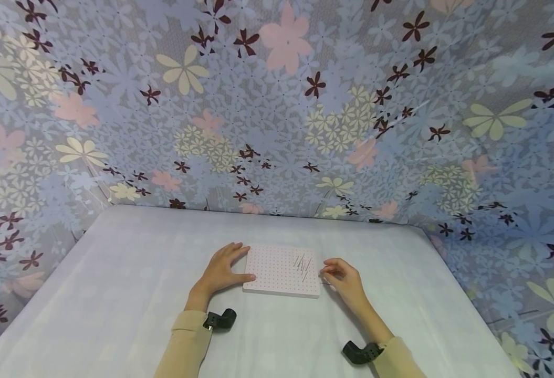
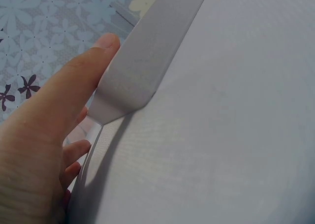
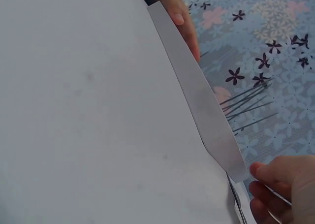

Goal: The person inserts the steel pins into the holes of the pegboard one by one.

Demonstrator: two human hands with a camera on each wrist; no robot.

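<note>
A white board (image 1: 277, 273) with rows of small holes lies flat on the table, and several thin dark pins (image 1: 303, 262) stand up tilted in its right part. My left hand (image 1: 221, 270) rests at the board's left side, thumb over the near left part and forefinger at the far left corner. Close beside the right edge is my right hand (image 1: 345, 281), thumb and forefinger bent towards each other. Thin dark pins (image 3: 238, 199) lie on the table just past the board's corner, near the fingertips of that hand.
A white cloth (image 1: 130, 294) covers the table. Behind it and at both sides hangs a flower-patterned curtain (image 1: 277, 131). Black wrist cameras (image 1: 363, 353) sit on both wrists, above beige sleeves (image 1: 184, 341).
</note>
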